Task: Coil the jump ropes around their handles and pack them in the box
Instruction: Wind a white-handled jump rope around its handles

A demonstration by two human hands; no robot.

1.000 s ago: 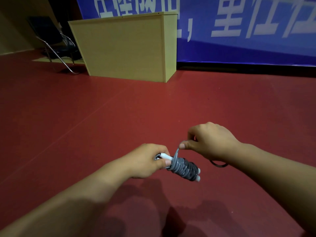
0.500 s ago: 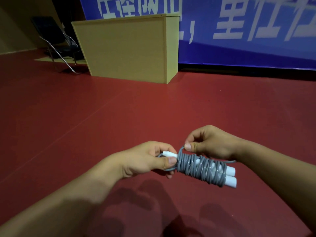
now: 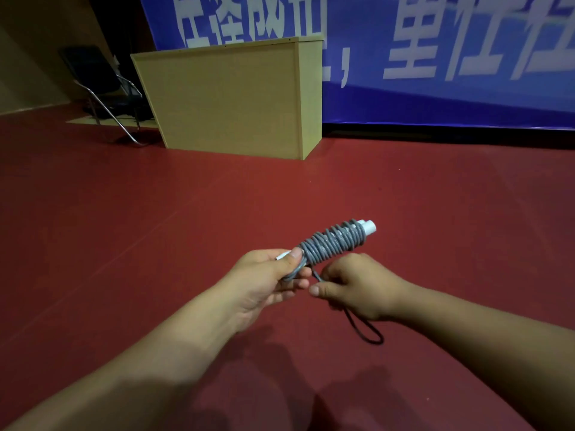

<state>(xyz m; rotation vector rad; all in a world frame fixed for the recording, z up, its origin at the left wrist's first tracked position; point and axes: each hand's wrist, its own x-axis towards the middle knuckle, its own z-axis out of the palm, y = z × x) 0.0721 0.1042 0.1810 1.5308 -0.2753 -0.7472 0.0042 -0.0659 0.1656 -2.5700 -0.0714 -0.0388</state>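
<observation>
While the left hand point(image 3: 267, 278) grips the near end of the white handles point(image 3: 367, 227), thumb pressed over the first grey turns, the jump rope point(image 3: 329, 244) sits wound along them in a tight bundle that points up and away to the right, held in the air above the red floor point(image 3: 155, 228). The far tips of both handles poke out bare past the last turn. Just below the bundle, the right hand point(image 3: 357, 290) has its fingers curled around the loose tail of the rope, thumb stretched toward the left hand's fingertips; a short dark loop point(image 3: 367, 331) of leftover cord hangs from under its palm.

By the look of it the coiling is almost done — only that small tail is left unwound. The step in hand seems to be finishing or securing the end, so the next move probably calls for tucking the tail under one of the turns near the left thumb, or giving it one last wrap, while the left hand keeps enough squeeze that the turns do not spring loose.

No packing box can be made out with certainty; a tall wooden cabinet point(image 3: 230, 98) stands well off by the blue banner point(image 3: 466, 88), with a folding chair point(image 3: 102, 88) beside it — so the packing is not yet begun for this rope.
</observation>
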